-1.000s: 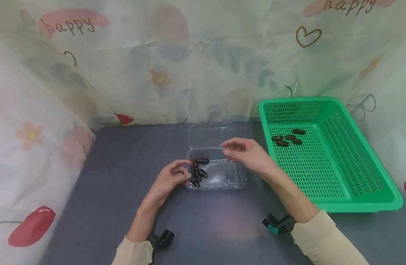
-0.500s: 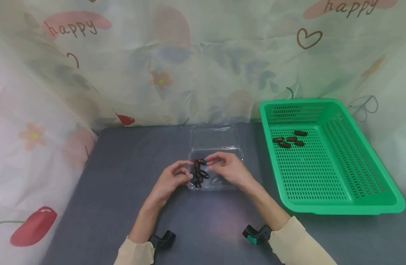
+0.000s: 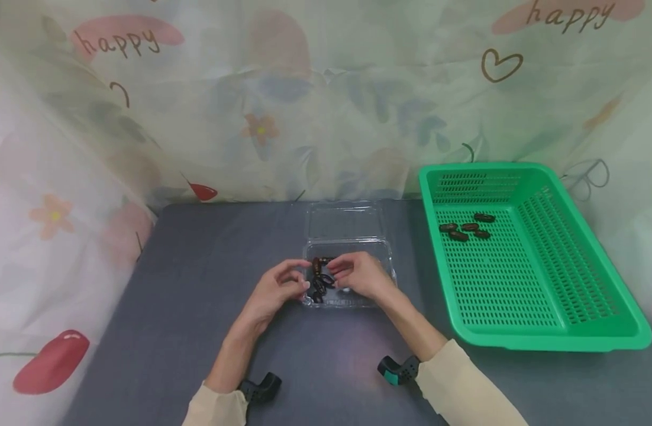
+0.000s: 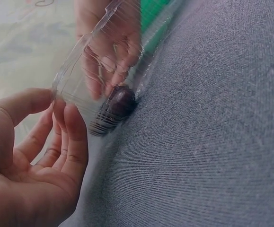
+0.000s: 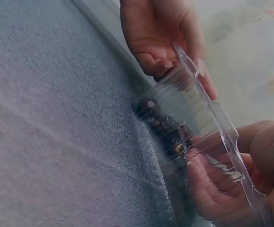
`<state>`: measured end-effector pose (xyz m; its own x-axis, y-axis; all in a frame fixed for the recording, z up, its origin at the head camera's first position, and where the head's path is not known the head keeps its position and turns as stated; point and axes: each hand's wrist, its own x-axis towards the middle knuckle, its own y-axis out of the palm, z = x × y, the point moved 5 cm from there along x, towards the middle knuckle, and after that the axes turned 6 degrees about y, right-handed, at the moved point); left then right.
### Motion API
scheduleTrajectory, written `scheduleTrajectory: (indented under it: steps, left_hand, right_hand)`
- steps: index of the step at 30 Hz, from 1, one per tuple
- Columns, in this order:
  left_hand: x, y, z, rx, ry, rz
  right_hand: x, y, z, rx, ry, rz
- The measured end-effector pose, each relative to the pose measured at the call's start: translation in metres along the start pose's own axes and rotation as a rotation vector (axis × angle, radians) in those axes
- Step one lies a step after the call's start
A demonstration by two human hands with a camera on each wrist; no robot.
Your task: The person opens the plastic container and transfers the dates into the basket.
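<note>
A clear plastic clamshell box [image 3: 386, 260] lies on the dark table with its lid [image 3: 344, 220] folded back. Several dark brown dates [image 3: 319, 288] are bunched at its left end. My left hand [image 3: 270, 294] pinches the box's left rim between thumb and fingers; in the left wrist view, the fingertips [image 4: 74, 113] press against the clear wall. My right hand [image 3: 360, 275] reaches inside the box, its slightly bent fingertips beside the dates from the right. In the right wrist view, those fingertips [image 5: 196, 165] come up against a date [image 5: 178, 147]; none shows clearly between them.
A green perforated plastic basket [image 3: 549, 340] stands to the right, with several dates [image 3: 470, 227] at its back left. A floral-patterned curtain [image 3: 326, 118] hangs behind the table. Grey cloth [image 3: 209, 260] covers the tabletop.
My right hand has moved left and down from above the box's right side to the dates inside it. My left hand has kept its hold on the rim.
</note>
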<state>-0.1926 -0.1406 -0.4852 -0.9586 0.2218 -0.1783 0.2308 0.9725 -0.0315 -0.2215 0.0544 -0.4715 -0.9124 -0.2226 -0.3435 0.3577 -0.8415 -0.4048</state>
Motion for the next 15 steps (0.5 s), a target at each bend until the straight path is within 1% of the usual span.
scheduleTrajectory:
  steps: [2,6,9,13,15]
  left_hand:
    - [0.001,-0.001,0.0,-0.002,0.002,0.001]
    - [-0.001,-0.004,0.0,-0.008,0.009,-0.004]
    - [-0.001,-0.003,0.001,-0.014,0.003,-0.006]
    - [0.001,0.001,0.002,-0.025,0.006,0.002]
    - [0.001,0.002,0.001,-0.031,0.015,0.005]
  right_hand:
    - [0.002,0.0,0.0,-0.044,0.024,-0.001]
    - [0.006,0.005,0.004,-0.153,0.014,0.02]
    - [0.007,0.009,0.008,-0.251,-0.028,0.013]
    - [0.008,0.011,0.011,-0.392,-0.082,-0.031]
    - [0.009,0.012,0.011,-0.437,-0.106,-0.047]
